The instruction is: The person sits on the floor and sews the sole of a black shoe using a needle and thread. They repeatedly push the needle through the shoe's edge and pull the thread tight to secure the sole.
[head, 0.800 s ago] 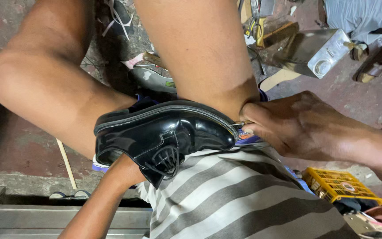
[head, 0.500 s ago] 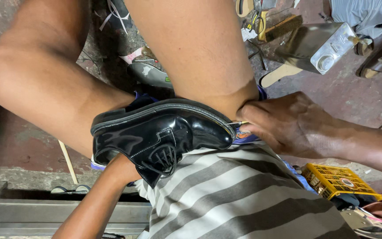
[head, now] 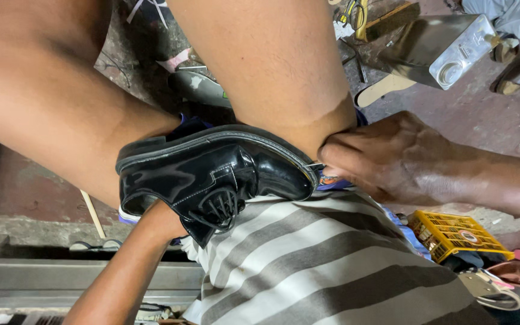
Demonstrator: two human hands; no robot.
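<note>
1. A glossy black leather lace-up shoe [head: 212, 177] is lying sideways in the lap, wedged between the two bare thighs and resting on the grey-and-white striped shirt [head: 332, 265], its toe pointing toward the right hand.
2. The right hand [head: 392, 159] is pressing at the toe's welt; its grip is pinched together on a thin metal needle [head: 314, 167], only a short length of which is showing.
3. The left hand [head: 160, 219] is sitting under the shoe at the heel end; the shoe is hiding the fingers, so whether its grip is clamped cannot be told.
4. A yellow plastic lattice crate [head: 452, 232] is standing on the floor [head: 489, 120] at lower right; its contents are too unclear to identify.
5. A rectangular silvery metal can with a round capped spout [head: 440, 51] is lying tilted on the floor at upper right; its contents are hidden.
</note>
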